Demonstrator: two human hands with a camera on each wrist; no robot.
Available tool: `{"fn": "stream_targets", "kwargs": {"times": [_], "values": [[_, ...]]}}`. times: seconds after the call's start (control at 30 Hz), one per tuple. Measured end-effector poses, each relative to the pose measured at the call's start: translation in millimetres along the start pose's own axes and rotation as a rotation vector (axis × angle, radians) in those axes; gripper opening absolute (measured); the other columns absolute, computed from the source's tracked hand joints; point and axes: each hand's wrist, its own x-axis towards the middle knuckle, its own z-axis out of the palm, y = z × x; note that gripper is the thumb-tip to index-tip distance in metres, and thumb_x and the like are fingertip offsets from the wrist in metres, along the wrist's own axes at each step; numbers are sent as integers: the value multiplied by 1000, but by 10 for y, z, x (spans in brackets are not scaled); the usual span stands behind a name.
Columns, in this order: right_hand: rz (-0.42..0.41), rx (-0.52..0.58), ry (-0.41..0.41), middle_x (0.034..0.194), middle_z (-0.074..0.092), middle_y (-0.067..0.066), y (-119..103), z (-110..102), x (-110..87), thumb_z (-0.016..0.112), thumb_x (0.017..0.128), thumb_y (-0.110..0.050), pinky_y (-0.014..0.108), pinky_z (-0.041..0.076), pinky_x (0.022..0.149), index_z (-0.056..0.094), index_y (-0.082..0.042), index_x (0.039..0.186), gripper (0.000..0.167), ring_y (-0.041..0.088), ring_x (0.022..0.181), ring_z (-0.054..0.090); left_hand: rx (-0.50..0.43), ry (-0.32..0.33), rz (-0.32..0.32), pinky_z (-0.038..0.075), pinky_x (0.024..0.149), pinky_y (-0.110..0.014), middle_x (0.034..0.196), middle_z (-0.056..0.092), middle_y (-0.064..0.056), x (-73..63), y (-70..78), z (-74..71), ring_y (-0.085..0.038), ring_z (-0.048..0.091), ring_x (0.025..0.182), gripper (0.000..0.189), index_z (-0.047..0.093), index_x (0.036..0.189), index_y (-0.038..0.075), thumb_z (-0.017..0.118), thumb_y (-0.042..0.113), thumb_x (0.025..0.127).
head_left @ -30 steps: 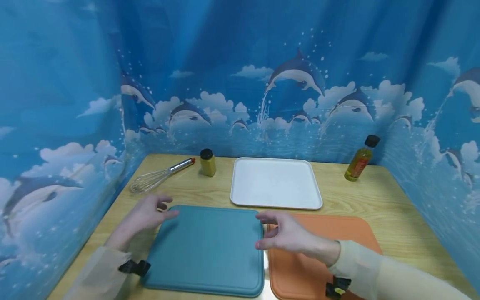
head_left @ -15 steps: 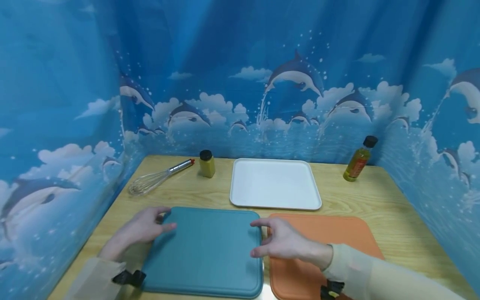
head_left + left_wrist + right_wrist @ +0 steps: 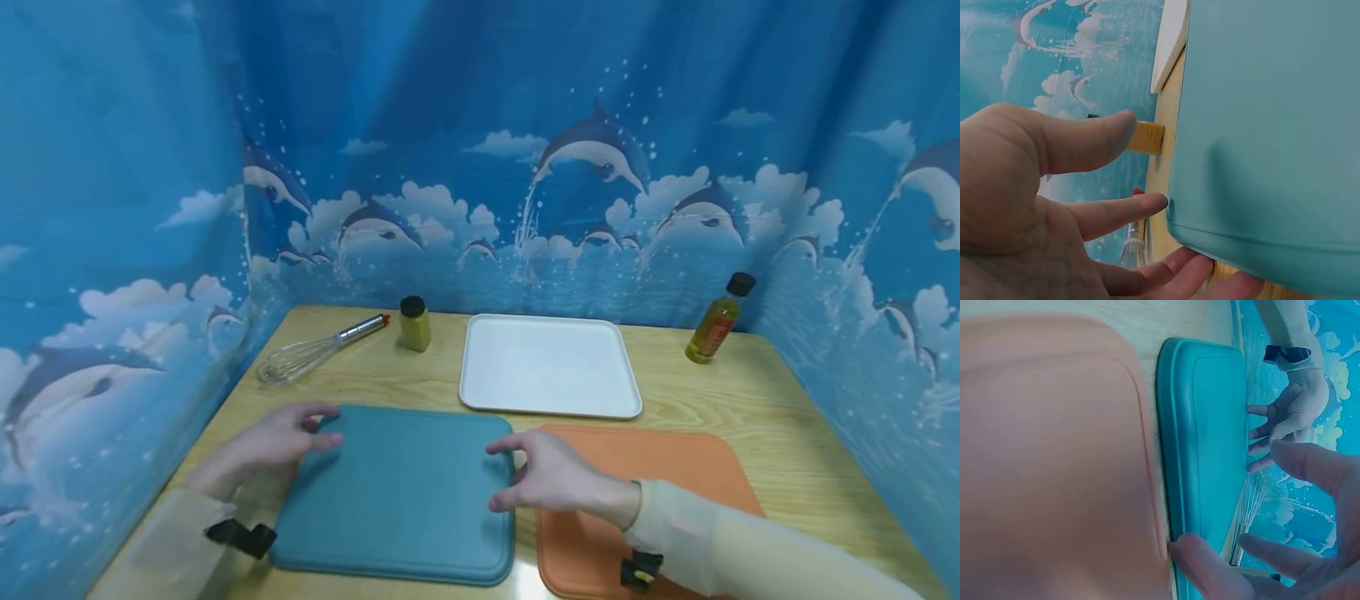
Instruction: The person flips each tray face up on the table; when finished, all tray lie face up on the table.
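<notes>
A teal cutting board (image 3: 405, 492) lies flat on the table in the head view, between the two hands. At its far left corner is my left hand (image 3: 266, 437), fingertips right at the board's edge and thumb held above its surface. The left wrist view shows these fingers (image 3: 1188, 272) extended along the rim of the board. My right hand (image 3: 551, 475) reaches over the opposite side, thumb and index finger spread apart. In the right wrist view a fingertip (image 3: 1200, 553) lies by the teal board's side. Right of it sits an orange cutting board (image 3: 645, 467), partly covered by the right forearm.
A white tray (image 3: 551, 367) lies behind the boards. A whisk (image 3: 322, 350) and a yellow jar with a black lid (image 3: 415, 325) are at the back left. An oil bottle (image 3: 716, 321) stands at the back right. A dolphin-print curtain (image 3: 480, 150) encloses the table.
The teal board has slid slightly left, widening the gap to the orange board. Both hands have moved left with it, the left one also lower. Tray, whisk, jar and bottle stay put.
</notes>
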Motion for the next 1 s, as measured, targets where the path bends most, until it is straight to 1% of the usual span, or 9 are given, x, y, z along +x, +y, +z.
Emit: {"fn": "stream_targets", "kwargs": {"times": [0.1, 0.13, 0.27, 0.37, 0.43, 0.53, 0.63, 0.83, 1.0], "values": [[-25, -46, 13, 158, 67, 24, 5, 17, 32, 99, 81, -24, 29, 63, 80, 77, -5, 139, 65, 10, 90, 77, -29, -33, -22, 64, 79, -44, 173, 24, -49, 13, -26, -73, -65, 40, 155, 73, 38, 172, 1, 67, 34, 114], [-33, -63, 15, 159, 66, 24, 9, 26, 38, 99, 81, -24, 31, 64, 82, 78, -5, 137, 62, 12, 93, 77, -35, -40, -27, 63, 77, -42, 173, 24, -48, 16, -39, -93, -62, 51, 145, 72, 39, 172, 2, 67, 33, 113], [-54, -120, 32, 161, 65, 23, 17, 62, 52, 100, 79, -23, 39, 65, 91, 82, -5, 128, 55, 18, 101, 76, -94, -61, -31, 64, 78, -42, 175, 24, -47, 18, -104, -164, -57, 54, 143, 69, 40, 172, 4, 67, 29, 113], [-67, -159, 44, 162, 65, 21, 28, 82, 60, 100, 78, -24, 42, 66, 95, 84, -6, 126, 54, 20, 104, 76, -135, -76, -30, 68, 89, -47, 175, 24, -45, -2, -149, -215, -61, 40, 156, 69, 40, 172, 5, 67, 26, 113], [-77, -175, 53, 162, 65, 20, 30, 94, 68, 100, 78, -24, 45, 66, 98, 84, -5, 124, 52, 21, 106, 76, -155, -81, -28, 69, 94, -50, 174, 25, -45, -24, -172, -250, -61, 42, 156, 68, 39, 172, 5, 67, 24, 113], [-88, -200, 55, 163, 64, 20, 43, 110, 78, 101, 77, -24, 49, 66, 100, 85, -4, 121, 51, 24, 110, 76, -186, -88, -16, 68, 87, -49, 172, 28, -46, -57, -195, -302, -51, 64, 133, 67, 39, 172, 3, 65, 19, 113], [-85, -211, 53, 164, 63, 19, 43, 119, 73, 101, 76, -22, 53, 66, 102, 86, -4, 120, 50, 28, 113, 77, -198, -90, 2, 67, 84, -46, 169, 34, -46, -80, -209, -350, -35, 69, 123, 64, 39, 171, 2, 63, 15, 113], [-96, -233, 60, 163, 64, 18, 38, 116, 74, 102, 76, -23, 52, 65, 102, 85, -5, 122, 52, 25, 111, 76, -226, -101, 12, 69, 99, -55, 169, 35, -43, -127, -198, -447, -45, 60, 146, 63, 40, 172, 3, 62, 15, 114], [-131, -288, 91, 158, 67, 19, 53, 138, 86, 102, 75, -21, 43, 66, 97, 84, -3, 123, 54, 24, 106, 77, -230, -93, 48, 69, 96, -51, 171, 38, -40, -188, -144, -535, -34, 62, 143, 64, 41, 172, 6, 63, 13, 112]]}}
